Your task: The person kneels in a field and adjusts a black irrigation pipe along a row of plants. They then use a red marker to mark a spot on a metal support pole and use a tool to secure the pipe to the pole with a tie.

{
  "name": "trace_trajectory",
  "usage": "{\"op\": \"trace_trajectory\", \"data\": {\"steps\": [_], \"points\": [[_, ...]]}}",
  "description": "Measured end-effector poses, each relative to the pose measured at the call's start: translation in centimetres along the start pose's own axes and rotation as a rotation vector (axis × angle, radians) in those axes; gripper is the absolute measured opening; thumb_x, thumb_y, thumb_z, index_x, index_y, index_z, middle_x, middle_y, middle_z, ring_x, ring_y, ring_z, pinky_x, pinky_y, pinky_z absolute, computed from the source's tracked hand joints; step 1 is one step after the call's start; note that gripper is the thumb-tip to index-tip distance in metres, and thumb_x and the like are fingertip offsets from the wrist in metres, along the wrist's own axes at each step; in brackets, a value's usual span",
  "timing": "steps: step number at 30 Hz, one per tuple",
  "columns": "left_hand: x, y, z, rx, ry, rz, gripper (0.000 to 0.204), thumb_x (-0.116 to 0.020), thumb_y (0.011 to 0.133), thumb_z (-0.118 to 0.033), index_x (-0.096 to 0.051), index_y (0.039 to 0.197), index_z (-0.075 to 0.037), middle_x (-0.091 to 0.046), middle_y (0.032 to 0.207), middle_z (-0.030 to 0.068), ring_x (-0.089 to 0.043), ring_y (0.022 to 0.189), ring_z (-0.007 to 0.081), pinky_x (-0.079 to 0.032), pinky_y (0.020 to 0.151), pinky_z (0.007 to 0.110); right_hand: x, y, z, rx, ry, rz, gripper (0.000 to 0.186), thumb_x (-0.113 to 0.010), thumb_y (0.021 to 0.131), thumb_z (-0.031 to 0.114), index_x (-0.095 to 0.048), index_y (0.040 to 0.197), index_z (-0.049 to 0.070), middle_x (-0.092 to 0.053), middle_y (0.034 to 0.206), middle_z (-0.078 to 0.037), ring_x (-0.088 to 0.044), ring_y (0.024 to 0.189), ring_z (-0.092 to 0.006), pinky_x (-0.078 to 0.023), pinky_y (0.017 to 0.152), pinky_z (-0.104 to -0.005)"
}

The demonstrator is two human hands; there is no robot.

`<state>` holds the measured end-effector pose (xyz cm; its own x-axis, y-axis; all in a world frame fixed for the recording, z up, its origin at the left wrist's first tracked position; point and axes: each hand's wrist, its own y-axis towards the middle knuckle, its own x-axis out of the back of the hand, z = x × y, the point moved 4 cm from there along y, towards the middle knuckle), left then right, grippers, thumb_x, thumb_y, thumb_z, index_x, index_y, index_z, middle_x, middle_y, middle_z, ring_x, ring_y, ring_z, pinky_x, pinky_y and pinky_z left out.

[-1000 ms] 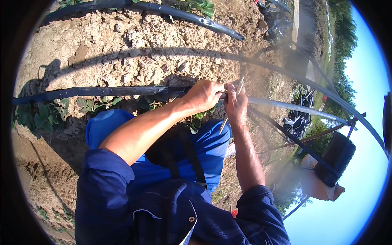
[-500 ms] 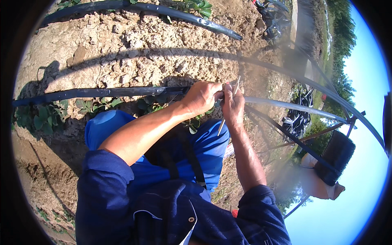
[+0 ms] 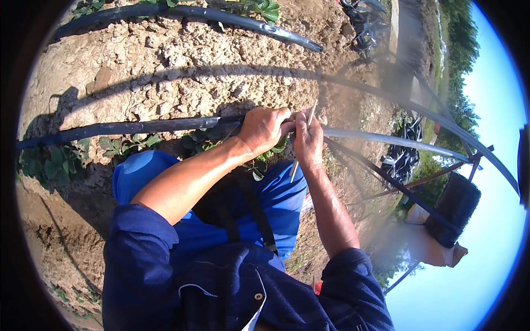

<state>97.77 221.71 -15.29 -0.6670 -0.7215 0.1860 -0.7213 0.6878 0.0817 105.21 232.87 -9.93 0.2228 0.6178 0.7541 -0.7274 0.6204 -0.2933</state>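
Observation:
My left hand (image 3: 261, 129) is closed in a fist around a black irrigation hose (image 3: 149, 126) that runs in from the left, just above the ground. Close beside it, my right hand (image 3: 309, 141) is closed too, with a thin pale stick (image 3: 294, 170) held slantwise through its fingers. A dark piece of hose bridges the small gap between the two hands. Past my right hand a shiny grey tube (image 3: 386, 141) carries on to the right; whether it joins the hose inside my grip is hidden.
Leafy plants (image 3: 58, 160) grow along the hose. Another black hose (image 3: 204, 14) lies across the dry, cloddy soil (image 3: 182, 49) farther off. At right stand metal frame bars (image 3: 408, 196), a black roll (image 3: 454, 209) and crumpled black plastic film (image 3: 406, 149). My blue-clad knees (image 3: 144, 171) are under my arms.
Both hands have shifted slightly left, the stick moving along with my right hand. My left fingers have drawn a little apart from my right fingertips. Both grips stay closed.

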Motion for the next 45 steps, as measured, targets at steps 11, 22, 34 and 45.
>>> {"op": "trace_trajectory", "data": {"steps": [11, 22, 34, 45], "points": [[0.6, 1.4, 0.8, 0.151, -0.017, 0.291, 0.021, -0.066, 0.088, -0.025, -0.062, 0.091, -0.005, -0.064, 0.073, 0.0206, -0.066, 0.071, 0.0398, -0.050, 0.063, 0.049, 0.3, 0.2, -1.1, -0.257, 0.506, 0.038, 0.026, -0.050, 0.104, 0.027, -0.060, 0.105, 0.003, -0.053, 0.067, 0.001, -0.038, 0.045, -0.0041, -0.027, 0.039, -0.0200], [0.5, 1.2, 0.8, 0.134, -0.036, 0.270, 0.022, -0.063, 0.090, -0.027, -0.066, 0.086, -0.006, -0.066, 0.074, 0.0194, -0.066, 0.073, 0.0386, -0.052, 0.066, 0.047, 1.1, 0.1, -2.3, -0.384, 0.707, -0.073, 0.030, -0.051, 0.103, 0.027, -0.064, 0.111, 0.002, -0.057, 0.072, -0.002, -0.042, 0.049, -0.0066, -0.027, 0.037, -0.0214], [-0.1, 0.6, 0.7, 0.023, -0.013, 0.151, 0.018, -0.061, 0.091, -0.021, -0.064, 0.089, -0.004, -0.062, 0.066, 0.0206, -0.064, 0.064, 0.0399, -0.051, 0.059, 0.048, -0.5, -1.7, -1.4, -0.282, 0.683, -0.226, 0.030, -0.061, 0.100, 0.020, -0.065, 0.124, 0.003, -0.050, 0.071, 0.006, -0.039, 0.049, -0.0019, -0.029, 0.042, -0.0193], [-0.4, 0.7, 0.3, 0.060, 0.025, 0.193, 0.017, -0.062, 0.091, -0.021, -0.063, 0.087, -0.004, -0.062, 0.067, 0.0207, -0.064, 0.065, 0.0394, -0.050, 0.060, 0.049, -0.4, -1.7, -1.6, -0.309, 0.723, -0.177, 0.033, -0.057, 0.102, 0.029, -0.060, 0.126, 0.006, -0.048, 0.069, 0.004, -0.038, 0.047, -0.0041, -0.026, 0.040, -0.0213]]}}
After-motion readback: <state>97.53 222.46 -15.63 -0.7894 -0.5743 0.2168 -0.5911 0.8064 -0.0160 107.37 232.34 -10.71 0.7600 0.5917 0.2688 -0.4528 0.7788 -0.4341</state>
